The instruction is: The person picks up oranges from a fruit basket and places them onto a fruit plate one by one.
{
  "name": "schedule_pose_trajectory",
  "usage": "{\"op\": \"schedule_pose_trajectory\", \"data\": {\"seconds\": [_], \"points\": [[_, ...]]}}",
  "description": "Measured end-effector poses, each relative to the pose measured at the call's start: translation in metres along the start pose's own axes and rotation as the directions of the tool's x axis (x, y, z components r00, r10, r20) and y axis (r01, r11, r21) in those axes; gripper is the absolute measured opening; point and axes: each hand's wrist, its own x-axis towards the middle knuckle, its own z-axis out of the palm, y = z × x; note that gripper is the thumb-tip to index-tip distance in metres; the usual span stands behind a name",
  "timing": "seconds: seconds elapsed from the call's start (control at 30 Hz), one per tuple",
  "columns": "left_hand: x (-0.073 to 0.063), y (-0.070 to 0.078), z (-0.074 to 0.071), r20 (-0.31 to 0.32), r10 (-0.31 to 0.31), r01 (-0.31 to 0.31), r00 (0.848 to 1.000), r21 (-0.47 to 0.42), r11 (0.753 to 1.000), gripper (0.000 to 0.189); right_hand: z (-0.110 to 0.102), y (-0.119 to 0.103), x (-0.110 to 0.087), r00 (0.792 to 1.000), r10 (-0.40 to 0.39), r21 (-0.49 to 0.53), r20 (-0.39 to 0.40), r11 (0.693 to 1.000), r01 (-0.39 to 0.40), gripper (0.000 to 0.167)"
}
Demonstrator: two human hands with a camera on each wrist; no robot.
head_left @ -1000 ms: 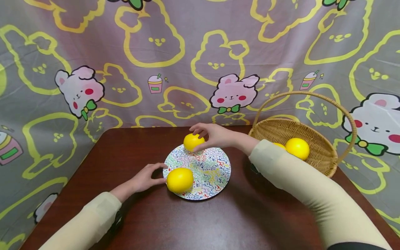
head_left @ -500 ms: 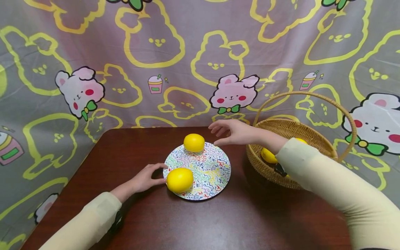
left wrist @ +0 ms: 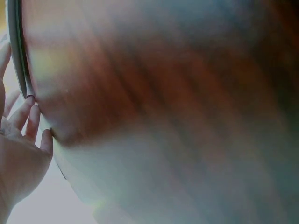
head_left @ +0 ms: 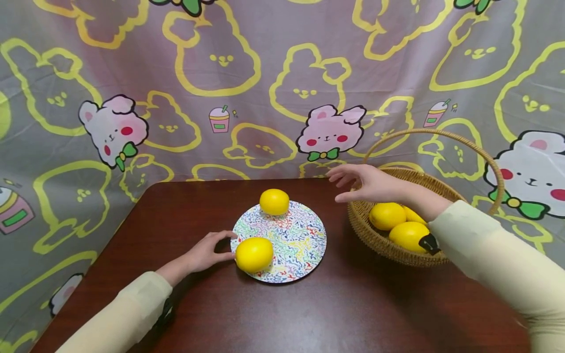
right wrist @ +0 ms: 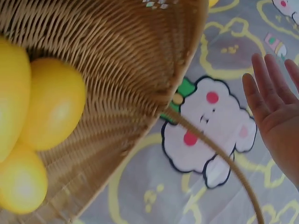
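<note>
Two yellow lemons lie on a round, flat plate [head_left: 300, 245] with multicoloured squiggles. One lemon [head_left: 274, 202] is at its far edge, the other lemon [head_left: 254, 255] at its near left. My left hand [head_left: 200, 254] rests at the plate's left rim, fingers loosely bent, thumb tip at the near lemon's side; whether it presses on the lemon I cannot tell. My right hand [head_left: 375, 185] hovers over the left rim of a wicker basket [head_left: 371, 240], holding nothing. In the right wrist view its fingers [right wrist: 273, 84] are spread. Inside the basket lie three lemons [head_left: 387, 216].
The basket's tall handle [head_left: 490, 166] arches up at the right of the dark brown table [head_left: 190, 211]. A patterned cloth [head_left: 265, 108] hangs behind the table. A black wrist strap piece [head_left: 429, 243] partly covers a lemon in the basket.
My right hand has left the far lemon on the plate and moved right, over the basket's edge, uncovering more lemons. The left hand and both plate lemons have stayed put.
</note>
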Motion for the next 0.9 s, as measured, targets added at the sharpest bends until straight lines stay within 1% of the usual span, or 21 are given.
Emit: {"op": "schedule_pose_trajectory", "data": {"seconds": [0.13, 0.37, 0.6, 0.77, 0.9], "points": [[0.000, 0.000, -0.001, 0.002, 0.003, -0.003, 1.000, 0.000, 1.000, 0.055, -0.010, 0.005, -0.012, 1.000, -0.001, -0.026, -0.019, 1.000, 0.000, 0.056], [-0.001, -0.001, -0.001, 0.002, -0.003, 0.003, 1.000, 0.002, 1.000, 0.055, -0.025, 0.014, -0.031, 0.999, 0.036, -0.077, -0.039, 0.996, -0.039, 0.055], [-0.001, -0.002, 0.001, -0.001, -0.003, 0.003, 1.000, 0.002, 1.000, 0.055, -0.031, 0.032, -0.043, 0.994, 0.041, -0.116, -0.102, 0.992, -0.053, 0.052], [0.000, -0.001, 0.001, 0.002, -0.009, 0.009, 1.000, 0.000, 1.000, 0.056, -0.033, 0.045, -0.051, 0.991, 0.019, -0.121, -0.136, 0.992, -0.035, 0.050], [0.000, 0.000, 0.001, 0.009, -0.018, 0.018, 1.000, -0.001, 1.000, 0.056, -0.036, 0.057, -0.057, 0.986, 0.042, -0.112, -0.160, 0.992, -0.060, 0.050]]}}
